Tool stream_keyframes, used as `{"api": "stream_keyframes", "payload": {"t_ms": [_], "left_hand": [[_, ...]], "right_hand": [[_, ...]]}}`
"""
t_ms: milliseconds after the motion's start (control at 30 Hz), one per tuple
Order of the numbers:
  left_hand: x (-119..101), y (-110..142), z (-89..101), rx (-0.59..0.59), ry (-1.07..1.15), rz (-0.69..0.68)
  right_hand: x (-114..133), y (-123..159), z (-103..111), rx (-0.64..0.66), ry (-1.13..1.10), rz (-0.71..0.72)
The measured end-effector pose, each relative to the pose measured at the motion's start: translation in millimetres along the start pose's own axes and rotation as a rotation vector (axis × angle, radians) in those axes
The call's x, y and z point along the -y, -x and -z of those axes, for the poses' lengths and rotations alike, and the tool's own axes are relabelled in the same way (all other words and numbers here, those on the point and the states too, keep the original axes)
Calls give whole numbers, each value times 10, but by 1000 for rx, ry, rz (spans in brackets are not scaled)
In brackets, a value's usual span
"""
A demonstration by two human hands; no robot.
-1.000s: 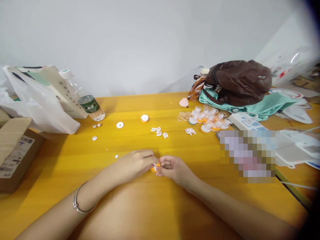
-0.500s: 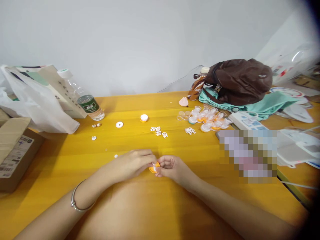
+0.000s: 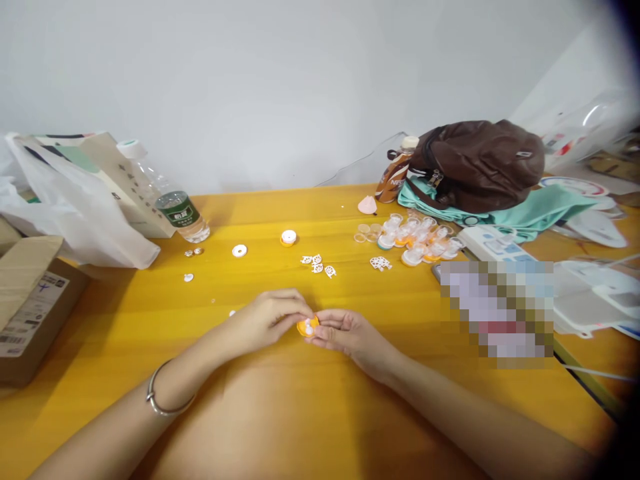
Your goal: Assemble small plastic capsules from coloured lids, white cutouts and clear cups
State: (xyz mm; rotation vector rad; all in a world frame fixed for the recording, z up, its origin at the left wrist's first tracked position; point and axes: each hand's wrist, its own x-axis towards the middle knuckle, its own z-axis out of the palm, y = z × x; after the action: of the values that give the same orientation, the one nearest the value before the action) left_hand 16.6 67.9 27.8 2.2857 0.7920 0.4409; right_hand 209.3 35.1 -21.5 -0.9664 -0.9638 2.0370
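Observation:
Between my two hands is a small round orange piece (image 3: 301,328) with white parts inside it. My right hand (image 3: 353,340) grips its right side between thumb and fingers. The fingertips of my left hand (image 3: 273,321) are closed at its upper edge, touching it. Further back stands a similar orange-and-white round piece (image 3: 289,238), with a white ring (image 3: 239,251) to its left. Several white wheel-patterned cutouts (image 3: 318,264) lie beyond my hands, and more white cutouts (image 3: 381,263) are to their right. A small white disc (image 3: 232,313) sits beside my left wrist, partly covered.
Several clear-topped round pieces (image 3: 423,239) cluster at the right, near a brown bag (image 3: 490,167) and a coffee bottle (image 3: 395,175). On the left are a water bottle (image 3: 181,213), a plastic bag (image 3: 95,213) and a cardboard box (image 3: 35,313). Small metallic bells (image 3: 193,251) lie by the water bottle.
The orange piece has risen slightly and now shows more of its open inside. My left fingers have shifted up to its top edge, and my right thumb lies across its side.

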Motion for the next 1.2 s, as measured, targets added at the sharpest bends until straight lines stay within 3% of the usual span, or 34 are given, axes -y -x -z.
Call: {"api": "stream_keyframes", "payload": {"t_ms": [167,333,933,1200], "left_hand": [[91,-32,-77,-165,215,131],[147,-44,-142,-202,374,193],[105,-67,-202,-294,427,274],[66,-68,-252,-337,449,291]], "right_hand": [[2,-17,3,-31,-129,30],[5,-34,21,-40,-168,23],[15,-43,25,-81,-277,-15],[-5,-40,13,-12,-382,-16]]}}
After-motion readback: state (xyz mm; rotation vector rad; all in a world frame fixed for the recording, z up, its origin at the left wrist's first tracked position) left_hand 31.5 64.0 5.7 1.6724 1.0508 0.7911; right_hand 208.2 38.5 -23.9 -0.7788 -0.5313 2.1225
